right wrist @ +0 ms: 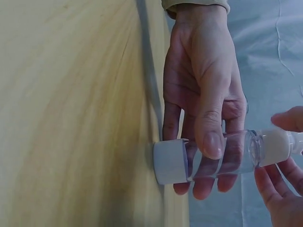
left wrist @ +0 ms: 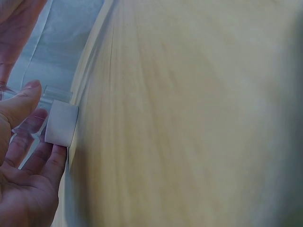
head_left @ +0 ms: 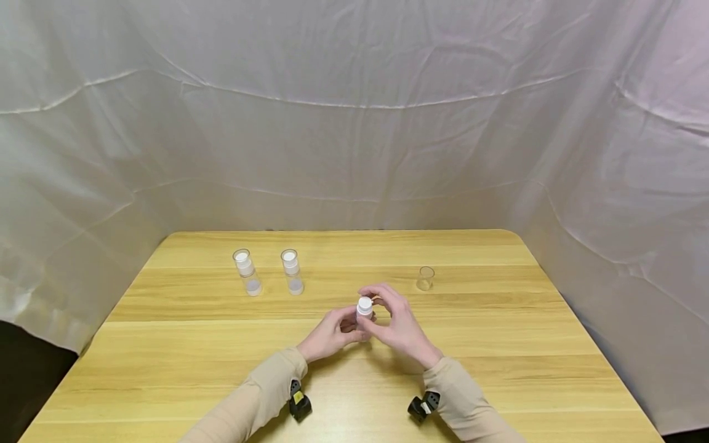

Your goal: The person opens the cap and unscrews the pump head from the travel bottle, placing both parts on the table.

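A small pump bottle [head_left: 364, 305] stands upright close over the table in front of me, with a white base [right wrist: 169, 161], a see-through body [right wrist: 234, 158] and a white collar [right wrist: 275, 147]. My left hand [head_left: 331, 335] grips the see-through body, its thumb on one side and fingers wrapped behind. At the top, my right hand [head_left: 400, 325] pinches the white collar between thumb and fingers. In the left wrist view the white base [left wrist: 61, 123] shows beyond the left fingers, while the bottle's top is out of that picture.
Two similar bottles, one farther left [head_left: 247, 272] and one nearer the middle [head_left: 292, 272], stand upright at the back left with clear caps on. A loose clear cap [head_left: 425, 279] stands on the wooden table [head_left: 498, 344] at the back right. Grey cloth [head_left: 354, 147] hangs behind the table.
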Action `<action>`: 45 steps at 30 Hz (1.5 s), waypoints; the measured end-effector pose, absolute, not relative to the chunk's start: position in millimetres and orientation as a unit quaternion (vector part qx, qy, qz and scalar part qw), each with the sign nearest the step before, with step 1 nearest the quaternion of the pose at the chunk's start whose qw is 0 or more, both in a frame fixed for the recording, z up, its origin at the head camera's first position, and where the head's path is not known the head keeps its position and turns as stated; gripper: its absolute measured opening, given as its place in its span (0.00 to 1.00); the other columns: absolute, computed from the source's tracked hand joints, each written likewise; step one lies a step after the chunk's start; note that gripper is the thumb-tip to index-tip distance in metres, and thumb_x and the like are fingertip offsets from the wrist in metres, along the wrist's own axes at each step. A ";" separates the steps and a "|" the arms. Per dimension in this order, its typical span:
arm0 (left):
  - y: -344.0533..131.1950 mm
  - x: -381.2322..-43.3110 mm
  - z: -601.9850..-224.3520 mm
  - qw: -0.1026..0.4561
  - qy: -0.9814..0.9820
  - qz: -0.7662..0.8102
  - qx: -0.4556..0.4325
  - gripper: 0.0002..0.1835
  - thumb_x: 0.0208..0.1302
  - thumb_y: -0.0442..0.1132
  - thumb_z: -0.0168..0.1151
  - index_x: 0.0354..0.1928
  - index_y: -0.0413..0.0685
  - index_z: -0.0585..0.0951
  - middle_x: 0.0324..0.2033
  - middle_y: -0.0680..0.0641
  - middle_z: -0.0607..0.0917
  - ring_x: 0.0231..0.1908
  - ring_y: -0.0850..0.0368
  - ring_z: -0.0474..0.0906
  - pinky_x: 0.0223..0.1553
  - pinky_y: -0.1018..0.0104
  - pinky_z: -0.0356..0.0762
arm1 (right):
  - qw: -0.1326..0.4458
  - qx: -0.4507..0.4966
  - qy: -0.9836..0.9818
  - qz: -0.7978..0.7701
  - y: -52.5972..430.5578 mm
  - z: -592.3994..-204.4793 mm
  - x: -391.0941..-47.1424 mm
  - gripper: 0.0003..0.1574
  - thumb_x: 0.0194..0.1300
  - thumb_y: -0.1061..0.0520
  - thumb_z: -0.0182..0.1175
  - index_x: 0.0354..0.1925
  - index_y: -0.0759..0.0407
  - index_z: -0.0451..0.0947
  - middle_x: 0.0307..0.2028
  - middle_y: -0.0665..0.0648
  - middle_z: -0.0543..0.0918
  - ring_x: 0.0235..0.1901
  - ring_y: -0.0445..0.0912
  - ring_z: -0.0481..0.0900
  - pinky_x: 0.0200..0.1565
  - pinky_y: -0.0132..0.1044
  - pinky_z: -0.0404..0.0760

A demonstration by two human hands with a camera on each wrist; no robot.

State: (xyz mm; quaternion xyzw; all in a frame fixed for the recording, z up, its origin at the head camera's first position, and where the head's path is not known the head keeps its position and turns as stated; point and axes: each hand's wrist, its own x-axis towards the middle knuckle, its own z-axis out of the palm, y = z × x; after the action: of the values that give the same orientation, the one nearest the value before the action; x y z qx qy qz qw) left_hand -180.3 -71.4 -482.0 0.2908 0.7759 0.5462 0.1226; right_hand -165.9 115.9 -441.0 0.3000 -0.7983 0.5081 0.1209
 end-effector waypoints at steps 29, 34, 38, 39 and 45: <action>-71.5 -181.5 -483.2 0.121 0.781 0.540 0.289 0.23 0.66 0.38 0.66 0.62 0.40 0.77 0.58 0.40 0.85 0.59 0.44 0.81 0.67 0.57 0.78 | 0.139 0.310 -0.814 0.471 115.1 -443.2 -166.5 0.25 0.56 0.68 0.70 0.53 0.65 0.78 0.48 0.59 0.83 0.48 0.48 0.82 0.56 0.42 0.86; -71.3 -181.4 -482.9 0.126 0.774 0.549 0.288 0.24 0.67 0.37 0.66 0.63 0.38 0.76 0.59 0.38 0.84 0.60 0.43 0.81 0.66 0.62 0.78 | 0.150 0.308 -0.811 0.474 115.3 -443.7 -166.2 0.28 0.55 0.66 0.73 0.54 0.65 0.77 0.47 0.59 0.83 0.45 0.48 0.82 0.51 0.43 0.87; -71.2 -181.1 -482.7 0.123 0.777 0.546 0.288 0.24 0.66 0.37 0.66 0.63 0.38 0.77 0.58 0.39 0.84 0.60 0.44 0.81 0.65 0.64 0.78 | 0.161 0.303 -0.803 0.487 114.6 -444.4 -166.3 0.26 0.54 0.67 0.74 0.52 0.64 0.78 0.43 0.57 0.83 0.41 0.47 0.82 0.47 0.37 0.87; -71.1 -181.0 -482.7 0.122 0.779 0.544 0.288 0.24 0.66 0.38 0.67 0.62 0.39 0.77 0.58 0.40 0.85 0.59 0.44 0.81 0.65 0.64 0.78 | 0.160 0.303 -0.803 0.487 114.5 -444.3 -166.4 0.26 0.54 0.67 0.73 0.51 0.64 0.78 0.43 0.57 0.83 0.41 0.47 0.83 0.48 0.36 0.87; -70.9 -181.4 -483.8 0.116 0.783 0.536 0.294 0.23 0.66 0.37 0.66 0.62 0.38 0.77 0.57 0.40 0.85 0.57 0.45 0.82 0.64 0.63 0.79 | 0.142 0.312 -0.809 0.478 115.7 -443.3 -166.6 0.25 0.55 0.69 0.71 0.52 0.64 0.78 0.47 0.59 0.83 0.47 0.48 0.82 0.54 0.37 0.87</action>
State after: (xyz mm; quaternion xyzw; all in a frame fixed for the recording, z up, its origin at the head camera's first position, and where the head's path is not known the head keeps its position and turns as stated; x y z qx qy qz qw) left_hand -181.4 -70.9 -483.8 0.2943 0.7827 0.5361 0.1158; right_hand -166.6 115.7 -443.3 0.3118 -0.8085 0.4785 0.1418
